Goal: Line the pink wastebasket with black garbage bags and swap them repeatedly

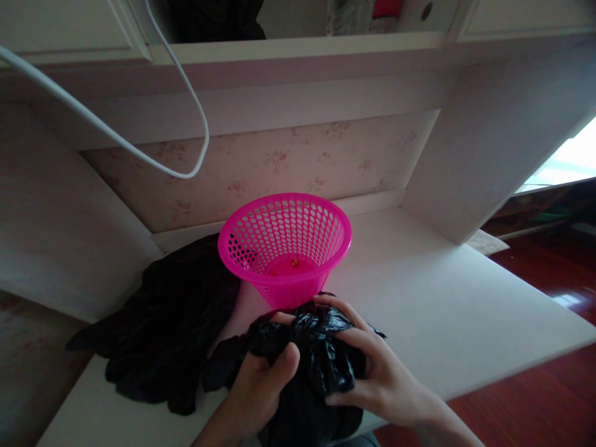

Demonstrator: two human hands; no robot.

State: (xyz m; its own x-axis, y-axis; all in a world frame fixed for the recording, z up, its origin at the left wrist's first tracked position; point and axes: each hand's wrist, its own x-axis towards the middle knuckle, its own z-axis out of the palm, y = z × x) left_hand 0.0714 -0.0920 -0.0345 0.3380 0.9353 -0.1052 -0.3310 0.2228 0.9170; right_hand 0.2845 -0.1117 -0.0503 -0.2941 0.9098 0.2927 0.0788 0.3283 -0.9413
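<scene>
Close to the front edge of the white desk, both of my hands hold a crumpled black plastic bag (321, 410). My left hand (261, 385) grips its left side, thumb on top and some fingers hidden under the plastic. My right hand (372, 360) is curled round the gathered upper part from the right. Just beyond the bag stands a pink perforated basket (298, 288), upright, with a small gold-coloured thing (294, 263) on its bottom. Left of the basket lies another black plastic bag (172, 329), spread out and wrinkled.
The white desk (410, 298) sits in an alcove with side panels and floral wallpaper (274, 161) behind. A white cable (116, 139) hangs at upper left. Above is an open shelf (298, 53) holding dark and red things. Reddish wooden floor (512, 410) shows at right.
</scene>
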